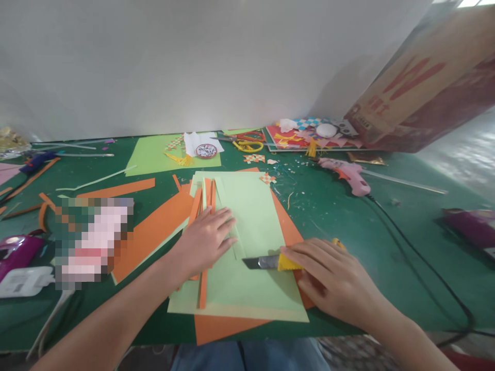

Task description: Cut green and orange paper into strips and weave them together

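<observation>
My right hand [328, 275] is wrapped round a yellow box cutter [286, 262]. Its blade is out and points left, low over or on a light green sheet of paper [257, 221]; I cannot tell whether it touches. My left hand [209, 238] lies flat with its fingers stretched over several orange paper strips [203, 288] at the sheet's left side. Beside those fingers is a narrow pale green strip [233, 239]. Orange paper [232, 327] shows from beneath the green sheet, and another orange sheet [154, 234] lies to the left.
A pink glue gun [346, 174] with a black cable lies at right. At the back are scissors [247, 144], a green sheet [147, 157] and a large paper bag [417, 98]. A pixelated object [95, 239] and a white plug [25, 282] are at left.
</observation>
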A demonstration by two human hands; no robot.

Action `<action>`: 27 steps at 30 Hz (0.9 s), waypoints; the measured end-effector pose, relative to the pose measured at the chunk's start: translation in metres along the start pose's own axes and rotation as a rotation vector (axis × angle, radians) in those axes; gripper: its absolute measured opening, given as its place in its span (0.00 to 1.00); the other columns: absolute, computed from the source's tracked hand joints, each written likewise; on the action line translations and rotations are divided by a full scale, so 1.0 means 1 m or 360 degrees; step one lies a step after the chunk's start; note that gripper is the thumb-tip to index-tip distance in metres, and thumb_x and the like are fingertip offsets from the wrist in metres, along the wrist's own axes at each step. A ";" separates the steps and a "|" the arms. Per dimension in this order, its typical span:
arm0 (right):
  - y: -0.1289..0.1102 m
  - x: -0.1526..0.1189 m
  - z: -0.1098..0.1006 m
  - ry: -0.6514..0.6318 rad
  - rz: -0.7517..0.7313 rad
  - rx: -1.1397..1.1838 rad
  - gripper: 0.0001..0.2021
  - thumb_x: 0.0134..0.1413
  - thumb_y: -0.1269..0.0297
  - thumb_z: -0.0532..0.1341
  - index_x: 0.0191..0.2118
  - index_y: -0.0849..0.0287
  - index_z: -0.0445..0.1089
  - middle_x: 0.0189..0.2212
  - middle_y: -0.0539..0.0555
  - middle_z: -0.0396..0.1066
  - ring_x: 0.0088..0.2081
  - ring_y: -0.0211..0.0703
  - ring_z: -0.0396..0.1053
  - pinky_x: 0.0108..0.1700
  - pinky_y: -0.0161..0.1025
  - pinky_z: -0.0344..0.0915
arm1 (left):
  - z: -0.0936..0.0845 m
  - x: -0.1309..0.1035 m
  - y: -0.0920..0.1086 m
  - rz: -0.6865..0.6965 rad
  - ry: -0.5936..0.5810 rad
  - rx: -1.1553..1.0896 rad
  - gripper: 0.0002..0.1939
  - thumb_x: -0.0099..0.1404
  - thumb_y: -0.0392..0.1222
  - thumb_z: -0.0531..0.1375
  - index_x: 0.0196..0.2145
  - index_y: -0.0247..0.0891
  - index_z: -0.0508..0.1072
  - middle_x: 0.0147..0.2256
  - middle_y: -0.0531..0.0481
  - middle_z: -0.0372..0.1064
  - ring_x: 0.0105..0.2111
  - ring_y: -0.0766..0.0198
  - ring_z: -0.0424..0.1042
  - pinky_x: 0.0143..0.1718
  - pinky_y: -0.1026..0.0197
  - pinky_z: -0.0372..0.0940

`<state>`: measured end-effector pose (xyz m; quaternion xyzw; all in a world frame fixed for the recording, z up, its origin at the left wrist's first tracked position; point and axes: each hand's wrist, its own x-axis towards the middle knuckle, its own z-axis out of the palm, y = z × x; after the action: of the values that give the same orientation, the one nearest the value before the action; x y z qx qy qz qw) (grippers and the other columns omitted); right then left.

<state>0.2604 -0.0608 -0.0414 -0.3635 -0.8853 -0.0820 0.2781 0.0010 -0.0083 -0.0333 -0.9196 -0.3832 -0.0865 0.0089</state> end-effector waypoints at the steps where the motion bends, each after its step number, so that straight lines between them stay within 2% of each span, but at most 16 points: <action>1: 0.000 0.000 0.000 -0.0002 0.0000 -0.0001 0.13 0.54 0.77 0.50 0.41 0.64 0.69 0.33 0.57 0.74 0.34 0.44 0.69 0.34 0.42 0.69 | 0.000 0.000 0.000 0.0009 0.0006 0.0011 0.21 0.71 0.47 0.47 0.54 0.32 0.67 0.57 0.42 0.62 0.59 0.57 0.60 0.60 0.50 0.54; 10: -0.009 -0.003 -0.005 -0.0040 -0.0036 -0.0111 0.14 0.57 0.75 0.49 0.43 0.65 0.69 0.34 0.57 0.74 0.35 0.44 0.70 0.37 0.41 0.67 | 0.003 0.000 0.002 0.0067 0.0067 0.0121 0.21 0.72 0.45 0.46 0.53 0.30 0.68 0.56 0.40 0.63 0.58 0.56 0.61 0.59 0.49 0.56; 18: -0.032 -0.010 -0.015 -0.0196 -0.0041 -0.0179 0.16 0.60 0.72 0.47 0.45 0.67 0.70 0.30 0.57 0.73 0.30 0.41 0.70 0.29 0.39 0.67 | 0.004 0.000 0.002 0.0046 0.0030 0.0106 0.23 0.72 0.47 0.46 0.55 0.27 0.65 0.57 0.40 0.61 0.59 0.56 0.59 0.59 0.50 0.56; 23: -0.041 -0.008 -0.018 -0.0355 0.0007 -0.0064 0.18 0.60 0.71 0.46 0.48 0.63 0.69 0.28 0.53 0.71 0.27 0.37 0.69 0.26 0.35 0.67 | 0.004 -0.001 0.003 0.0020 0.0042 0.0110 0.23 0.72 0.47 0.45 0.55 0.31 0.66 0.57 0.41 0.61 0.59 0.57 0.58 0.60 0.51 0.55; 27: -0.045 -0.004 -0.018 -0.0363 0.0005 -0.0067 0.18 0.61 0.71 0.45 0.48 0.65 0.69 0.27 0.52 0.69 0.25 0.36 0.69 0.23 0.35 0.66 | 0.005 0.000 0.002 0.0036 0.0051 0.0098 0.23 0.72 0.46 0.46 0.55 0.28 0.66 0.57 0.40 0.62 0.59 0.56 0.59 0.60 0.50 0.56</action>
<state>0.2396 -0.1019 -0.0259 -0.3775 -0.9088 -0.0583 0.1680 0.0031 -0.0100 -0.0378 -0.9216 -0.3750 -0.0892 0.0445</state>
